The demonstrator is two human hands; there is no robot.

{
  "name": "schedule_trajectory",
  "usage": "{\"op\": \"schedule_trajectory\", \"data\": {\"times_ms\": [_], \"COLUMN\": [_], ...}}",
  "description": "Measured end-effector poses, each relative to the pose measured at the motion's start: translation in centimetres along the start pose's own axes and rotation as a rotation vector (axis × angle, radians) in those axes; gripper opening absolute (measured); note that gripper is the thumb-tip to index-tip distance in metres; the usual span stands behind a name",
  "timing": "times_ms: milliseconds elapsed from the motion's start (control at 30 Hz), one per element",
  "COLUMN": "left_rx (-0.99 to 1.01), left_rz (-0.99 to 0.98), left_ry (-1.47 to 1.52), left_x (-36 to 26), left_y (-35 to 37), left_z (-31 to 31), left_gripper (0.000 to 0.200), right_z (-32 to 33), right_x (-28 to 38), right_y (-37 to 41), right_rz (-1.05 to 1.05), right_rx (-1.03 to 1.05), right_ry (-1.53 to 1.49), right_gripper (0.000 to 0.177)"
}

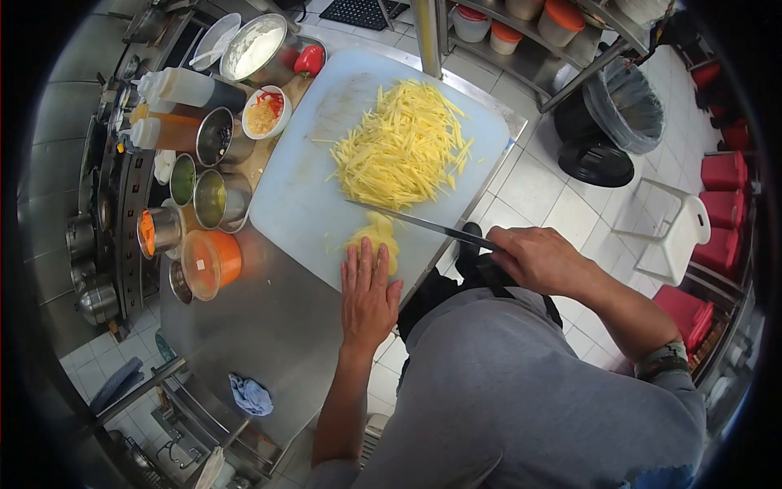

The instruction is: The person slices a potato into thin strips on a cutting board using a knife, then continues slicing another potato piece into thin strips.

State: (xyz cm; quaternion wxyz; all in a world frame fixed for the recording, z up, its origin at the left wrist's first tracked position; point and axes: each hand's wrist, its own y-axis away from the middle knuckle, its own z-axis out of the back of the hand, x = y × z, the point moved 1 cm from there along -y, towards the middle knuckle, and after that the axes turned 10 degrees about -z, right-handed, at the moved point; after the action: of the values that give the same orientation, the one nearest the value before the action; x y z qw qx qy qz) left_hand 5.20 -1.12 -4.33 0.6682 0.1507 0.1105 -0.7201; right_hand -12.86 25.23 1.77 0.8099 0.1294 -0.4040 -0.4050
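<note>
My right hand is closed around the dark handle of a kitchen knife. The blade reaches left across the white cutting board, its tip between a large heap of thin pale-yellow strips and a small fanned stack of pale-yellow slices. My left hand rests with fingers stretched out, the fingertips on the near-left part of the slices. The strips and slices look like potato. A few loose shreds lie around the heap.
Left of the board stand a bowl of chopped garlic and red pepper, metal containers, an orange-filled tub and sauce bottles. A red bell pepper sits at its upper corner. A blue cloth lies on the steel counter.
</note>
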Motion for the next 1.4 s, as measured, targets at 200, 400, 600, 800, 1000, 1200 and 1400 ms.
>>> {"op": "schedule_trajectory", "data": {"times_ms": [200, 400, 600, 800, 1000, 1200, 1400], "left_rx": [-0.219, -0.280, -0.119, -0.257, -0.488, -0.004, -0.370], "left_rz": [0.274, 0.541, 0.463, 0.798, 0.341, 0.066, 0.034], "left_ry": [0.232, 0.231, 0.366, 0.981, 0.036, -0.117, -0.062], "left_x": [1.5, -1.1, 1.2, 1.4, -0.2, -1.2, -1.3], "left_y": [5.1, 2.5, 1.5, -0.1, 0.3, -3.7, -3.6], "left_z": [2.2, 1.8, 2.7, 2.6, 2.5, -0.5, 1.9], "left_gripper": [0.055, 0.042, 0.030, 0.038, 0.060, 0.074, 0.044], "right_z": [0.5, -0.4, -0.7, -0.6, -0.5, -0.3, -0.2], "right_x": [-0.6, -0.7, -0.3, -0.4, -0.9, -0.7, 0.1], "right_y": [0.7, -0.1, -0.6, 0.0, 1.0, 0.9, 1.1], "right_rz": [-0.007, 0.006, 0.039, 0.025, 0.052, 0.002, -0.025], "right_rx": [0.004, 0.046, 0.044, 0.015, -0.045, -0.064, -0.121], "right_ry": [-0.019, -0.009, -0.032, -0.051, -0.050, 0.062, 0.305], "right_gripper": [0.017, 0.018, 0.018, 0.018, 0.018, 0.020, 0.027]}}
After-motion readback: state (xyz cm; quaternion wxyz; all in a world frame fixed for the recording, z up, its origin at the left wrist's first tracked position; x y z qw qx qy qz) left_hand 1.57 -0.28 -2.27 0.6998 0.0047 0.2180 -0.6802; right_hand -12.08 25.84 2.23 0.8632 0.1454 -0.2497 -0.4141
